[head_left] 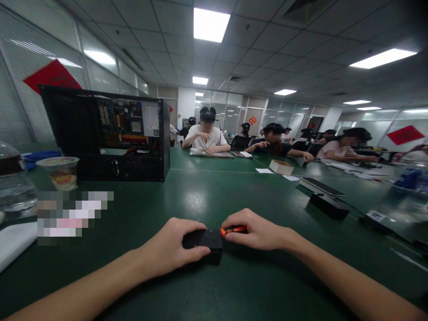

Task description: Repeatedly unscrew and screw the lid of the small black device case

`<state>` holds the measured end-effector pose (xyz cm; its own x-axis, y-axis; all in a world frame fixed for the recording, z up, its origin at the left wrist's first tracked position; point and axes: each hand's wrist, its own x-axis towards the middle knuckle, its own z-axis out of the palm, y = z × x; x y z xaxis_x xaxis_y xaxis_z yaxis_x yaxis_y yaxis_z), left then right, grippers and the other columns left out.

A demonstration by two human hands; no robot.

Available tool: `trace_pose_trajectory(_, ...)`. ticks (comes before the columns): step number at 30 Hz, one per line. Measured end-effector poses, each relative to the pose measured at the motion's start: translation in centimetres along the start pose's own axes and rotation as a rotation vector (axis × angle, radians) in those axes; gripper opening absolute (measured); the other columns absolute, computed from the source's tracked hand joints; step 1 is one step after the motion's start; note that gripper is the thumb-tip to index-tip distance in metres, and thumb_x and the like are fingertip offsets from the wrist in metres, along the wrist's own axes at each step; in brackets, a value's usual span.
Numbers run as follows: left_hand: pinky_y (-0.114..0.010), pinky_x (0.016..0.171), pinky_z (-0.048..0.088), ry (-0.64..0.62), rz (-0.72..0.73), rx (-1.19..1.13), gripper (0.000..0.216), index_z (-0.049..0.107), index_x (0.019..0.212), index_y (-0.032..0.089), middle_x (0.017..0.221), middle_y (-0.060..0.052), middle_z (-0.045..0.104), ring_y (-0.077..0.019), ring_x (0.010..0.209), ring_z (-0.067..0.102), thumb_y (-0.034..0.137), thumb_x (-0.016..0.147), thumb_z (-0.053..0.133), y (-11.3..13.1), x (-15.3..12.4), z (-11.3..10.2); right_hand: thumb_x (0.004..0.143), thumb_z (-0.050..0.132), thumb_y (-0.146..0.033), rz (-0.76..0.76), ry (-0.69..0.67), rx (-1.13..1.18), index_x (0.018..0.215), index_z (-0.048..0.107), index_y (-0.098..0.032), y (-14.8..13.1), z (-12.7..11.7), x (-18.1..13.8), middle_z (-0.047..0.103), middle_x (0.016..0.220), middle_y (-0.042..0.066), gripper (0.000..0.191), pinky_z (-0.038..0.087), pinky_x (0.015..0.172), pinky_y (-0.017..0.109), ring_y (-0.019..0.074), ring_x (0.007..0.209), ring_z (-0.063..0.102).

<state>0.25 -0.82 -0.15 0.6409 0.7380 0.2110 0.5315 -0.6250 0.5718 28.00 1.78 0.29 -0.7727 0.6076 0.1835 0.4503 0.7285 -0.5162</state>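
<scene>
Head view. A small black rectangular box (203, 240) lies on the dark green tabletop (214, 196), near and central. The left hand (172, 247) rests on the box's left side, its grip closed around it, thumb along the near edge. The right hand (256, 232) holds a black-and-orange tool handle (234, 230) in a closed grip, the orange end touching the box's top right corner. Far left stands an open black computer case (107, 138) with its circuit board exposed; just left of it, a clear plastic cup with a printed lid (60, 171) and a clear plastic bottle (15, 183). To the right lie a flat black device (329, 206) and a small cardboard box (281, 167). Seated people (207, 136) line the far side.
</scene>
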Motion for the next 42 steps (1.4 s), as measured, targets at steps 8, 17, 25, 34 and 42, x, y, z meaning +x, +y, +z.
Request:
trace_pose_trajectory(8,-0.027,0.076,0.049,0.008,0.040,0.007,0.039,0.073,0.120,0.019,0.106,-0.004,0.077,-0.0200,0.089,0.071,0.039,0.087,0.074,-0.4,-0.5,-0.4,0.096,0.060,-0.043,0.039,0.003,0.021,0.105,0.076,-0.012,1.1,0.6,0.2,0.074,0.089,0.007,0.036,0.045,0.070,0.024,0.0139,0.075,0.061)
trace_pose_trajectory(17,-0.028,0.077,0.050,0.009,0.024,0.030,0.039,0.074,0.117,0.017,0.106,-0.006,0.078,-0.0213,0.089,0.072,0.042,0.087,0.075,-0.2,-0.4,-0.6,0.094,0.062,-0.042,0.151,-0.022,-0.252,0.098,0.074,-0.013,2.5,-1.7,-0.9,0.072,0.089,0.008,0.032,0.043,0.069,0.027,0.0160,0.077,0.062)
trace_pose_trajectory(25,-0.030,0.081,0.052,0.035,0.104,0.063,0.037,0.073,0.118,0.016,0.108,-0.007,0.077,-0.0228,0.094,0.072,0.039,0.089,0.076,-0.4,-0.3,-0.7,0.098,0.057,-0.046,0.196,-0.092,-0.452,0.101,0.073,-0.017,3.2,-1.4,-0.5,0.075,0.097,0.009,0.033,0.045,0.075,0.031,0.0209,0.085,0.067)
trace_pose_trajectory(34,-0.033,0.090,0.054,0.092,0.277,0.104,0.037,0.076,0.119,0.017,0.110,-0.010,0.075,-0.0239,0.100,0.070,0.036,0.088,0.079,-0.5,-0.4,-0.8,0.104,0.046,-0.047,0.053,0.127,-0.462,0.111,0.067,-0.016,1.1,-0.3,-0.3,0.069,0.106,0.011,0.038,0.049,0.084,0.034,0.0209,0.094,0.064)
trace_pose_trajectory(42,-0.033,0.092,0.052,0.095,0.271,0.129,0.037,0.075,0.123,0.021,0.115,-0.009,0.074,-0.0247,0.103,0.069,0.039,0.090,0.076,-0.2,-0.3,-1.2,0.091,0.067,-0.055,-0.106,0.177,-0.139,0.127,0.062,-0.016,-2.2,2.0,0.3,0.068,0.122,0.013,0.053,0.052,0.093,0.037,0.0237,0.110,0.064)
